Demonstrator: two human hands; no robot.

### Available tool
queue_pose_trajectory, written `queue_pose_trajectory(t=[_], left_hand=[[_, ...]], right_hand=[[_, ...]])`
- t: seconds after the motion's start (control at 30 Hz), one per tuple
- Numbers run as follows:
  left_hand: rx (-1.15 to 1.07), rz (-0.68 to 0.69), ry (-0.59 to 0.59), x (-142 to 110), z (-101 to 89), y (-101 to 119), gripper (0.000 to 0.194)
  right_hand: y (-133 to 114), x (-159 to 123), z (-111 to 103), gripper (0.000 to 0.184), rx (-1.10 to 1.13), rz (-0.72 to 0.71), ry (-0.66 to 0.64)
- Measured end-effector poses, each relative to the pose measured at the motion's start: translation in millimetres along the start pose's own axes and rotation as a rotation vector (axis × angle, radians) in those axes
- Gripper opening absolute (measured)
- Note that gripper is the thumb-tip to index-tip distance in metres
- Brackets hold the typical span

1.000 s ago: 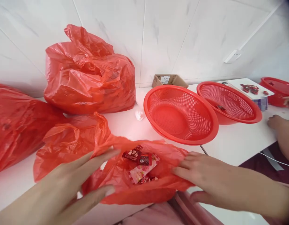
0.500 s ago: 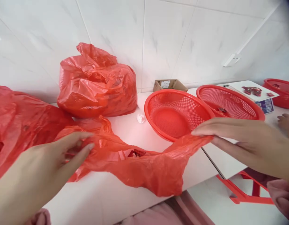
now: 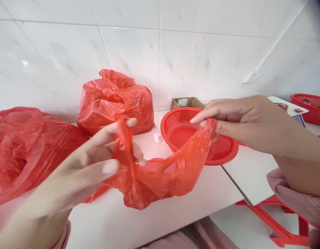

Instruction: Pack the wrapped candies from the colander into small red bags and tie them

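Note:
A small red plastic bag [image 3: 160,176] hangs above the white counter between my two hands. My left hand [image 3: 97,162] pinches one handle of it, fingers closed on the plastic. My right hand [image 3: 235,119] pinches the other handle, held higher and over the near red mesh basket [image 3: 227,152]. The bag sags in the middle and its contents are hidden inside.
Two full red plastic bags stand on the white counter [image 3: 160,218]: one [image 3: 115,100] against the tiled wall, one [image 3: 22,145] at the far left. A small cardboard box [image 3: 187,102] sits behind the basket. Another red basket [image 3: 309,107] is at far right, a red stool [image 3: 284,231] below.
Both hands took hold of the bag's handles and lifted it off the counter; the right hand rose over the basket. The view tilted up and the sweets inside went out of sight.

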State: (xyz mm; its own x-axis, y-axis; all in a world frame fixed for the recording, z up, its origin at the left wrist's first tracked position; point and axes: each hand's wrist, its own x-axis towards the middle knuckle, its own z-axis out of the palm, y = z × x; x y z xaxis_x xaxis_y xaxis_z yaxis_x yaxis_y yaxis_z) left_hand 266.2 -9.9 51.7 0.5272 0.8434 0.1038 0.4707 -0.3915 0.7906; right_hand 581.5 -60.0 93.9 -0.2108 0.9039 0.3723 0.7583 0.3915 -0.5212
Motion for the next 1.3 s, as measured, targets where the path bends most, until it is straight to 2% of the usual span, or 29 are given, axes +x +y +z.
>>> queue_pose_trajectory(t=[0.13, 0.17, 0.23, 0.27, 0.3, 0.43, 0.57, 0.67, 0.73, 0.77, 0.87, 0.9, 0.97, 1.03, 1.1, 1.2, 1.23, 1.3], left_hand=[[-0.32, -0.079, -0.326, 22, 14.3, 18, 0.072], [-0.343, -0.076, -0.385, 26, 17.7, 20, 0.065], [-0.368, -0.059, -0.439, 34, 23.7, 21, 0.035], [-0.387, -0.062, -0.445, 37, 25.8, 20, 0.021], [-0.417, -0.074, -0.452, 40, 27.2, 17, 0.018], [-0.62, -0.147, -0.398, 49, 26.9, -1, 0.035], [-0.701, -0.172, -0.373, 56, 29.4, -13, 0.044], [-0.752, -0.168, -0.336, 57, 33.6, -16, 0.037], [-0.794, -0.134, -0.28, 56, 33.5, -16, 0.028], [-0.798, -0.117, -0.259, 55, 32.3, -17, 0.025], [-0.681, -0.073, -0.263, 50, 26.0, -17, 0.023], [-0.619, -0.064, -0.284, 48, 24.1, -17, 0.019], [-0.51, -0.034, -0.324, 45, 22.5, -17, 0.004], [-0.397, 0.013, -0.314, 42, 24.4, -18, 0.012], [-0.18, 0.129, -0.187, 40, 29.2, -21, 0.021], [0.225, 0.448, 0.125, 37, 37.5, -30, 0.033], [0.304, 0.54, 0.195, 36, 39.5, -32, 0.039], [0.343, 0.638, 0.243, 34, 41.0, -34, 0.048]], right_hand=[[-25, 27, 24, 0.016, 0.327, -0.074, -0.132], [-33, 34, 31, 0.016, 0.376, -0.096, -0.173], [-45, 45, 45, 0.019, 0.439, -0.117, -0.256], [-49, 48, 52, 0.021, 0.46, -0.116, -0.279], [-51, 51, 57, 0.023, 0.477, -0.111, -0.278], [-37, 49, 71, 0.022, 0.495, -0.094, -0.154], [-15, 41, 81, 0.017, 0.52, 0.038, -0.267], [-15, 32, 82, 0.008, 0.486, 0.078, -0.209], [-22, 22, 80, 0.006, 0.43, 0.059, -0.157], [-27, 16, 79, 0.005, 0.415, 0.043, -0.173], [-35, 3, 79, 0.003, 0.37, -0.038, -0.31], [-34, 2, 81, 0.003, 0.365, -0.063, -0.316], [-29, 5, 87, 0.009, 0.426, -0.081, -0.214], [-19, 14, 100, 0.02, 0.583, -0.045, -0.082], [-7, 22, 115, 0.027, 0.702, 0.036, -0.052], [6, 25, 136, 0.032, 0.771, 0.139, -0.139], [7, 23, 140, 0.032, 0.798, 0.145, -0.186], [7, 18, 143, 0.031, 0.847, 0.125, -0.292]])
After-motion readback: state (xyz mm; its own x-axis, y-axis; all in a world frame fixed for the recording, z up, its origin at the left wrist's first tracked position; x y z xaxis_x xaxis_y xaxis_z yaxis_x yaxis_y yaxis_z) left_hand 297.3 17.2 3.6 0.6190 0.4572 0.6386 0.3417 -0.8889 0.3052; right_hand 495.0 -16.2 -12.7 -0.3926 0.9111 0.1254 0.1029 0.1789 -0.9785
